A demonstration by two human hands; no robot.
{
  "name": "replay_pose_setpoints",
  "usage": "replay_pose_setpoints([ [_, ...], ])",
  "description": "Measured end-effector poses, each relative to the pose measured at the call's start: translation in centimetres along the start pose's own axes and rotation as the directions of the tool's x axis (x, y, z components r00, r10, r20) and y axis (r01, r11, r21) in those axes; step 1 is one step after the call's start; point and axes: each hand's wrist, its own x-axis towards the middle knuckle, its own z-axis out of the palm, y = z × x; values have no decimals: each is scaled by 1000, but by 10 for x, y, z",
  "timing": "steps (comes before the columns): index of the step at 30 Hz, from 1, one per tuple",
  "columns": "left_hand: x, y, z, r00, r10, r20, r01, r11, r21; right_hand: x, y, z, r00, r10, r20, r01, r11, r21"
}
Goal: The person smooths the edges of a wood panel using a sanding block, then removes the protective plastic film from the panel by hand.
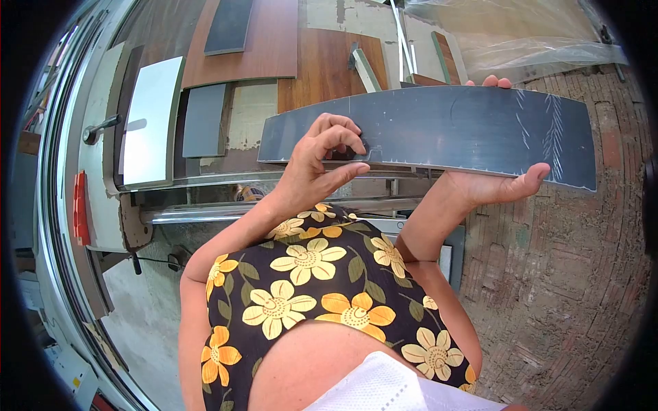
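Note:
A long dark grey board (425,130) spans the view in front of me, its far edge looking curved through the wide lens. White scratch-like marks run across its right end, and small pale chips line the near edge. My right hand (493,185) grips the board from beneath, thumb over the near edge and fingertips showing past the far edge; the palm is partly hidden. Over the left part of the board, at its near edge, is my left hand (325,154). Its fingers are bent, with a gap between them and the thumb, and nothing shows in it.
Behind the board lie brown wood-look panels (240,44), a white panel (152,123) and a smaller grey panel (204,120). A metal rail (205,214) runs below them. At left are a crank handle (103,129) and a red piece (81,209). Rough brickwork (548,274) fills the right.

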Motion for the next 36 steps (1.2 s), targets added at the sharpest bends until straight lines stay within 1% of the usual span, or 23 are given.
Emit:
replay_pose_setpoints([
  [1,0,1,1,1000,17,-11,-17,1000,22,0,0,0,1000,1,1,-1,1000,-8],
  [4,1,-4,-1,997,-76,31,77,996,-39,-1,0,0,1000,2,-2,-2,1000,-23],
  [7,3,0,-4,993,-103,60,104,994,-21,0,0,1,1000,8,-16,-8,1000,-23],
  [10,5,-2,-2,992,-98,80,101,994,-32,0,0,2,1000,9,-26,-10,1000,-21],
  [13,4,-6,-2,995,-42,88,39,999,29,-1,0,0,1000,0,-25,-1,1000,-27],
  [16,4,-7,-2,995,-26,93,23,999,25,-2,0,2,1000,-15,-28,14,999,-50],
  [19,2,-9,-6,984,-162,72,168,982,-83,-2,-1,2,1000,-11,-24,10,999,-43],
  [22,-2,-13,-6,992,-111,64,117,987,-110,-1,-1,2,1000,-6,-24,5,999,-41],
  [25,-4,-6,-4,998,-59,33,61,997,-48,-1,0,2,1000,-2,-27,1,1000,-27],
  [28,-4,-7,-3,1000,-3,19,1,997,82,-1,1,1,1000,-3,-20,2,1000,-22],
  [31,-4,-5,-1,1000,-15,5,15,996,87,0,1,1,1000,0,-18,-1,1000,-12],
  [36,-1,-5,-2,999,-1,51,-7,989,149,0,1,-2,1000,3,-7,-3,1000,-17],
])
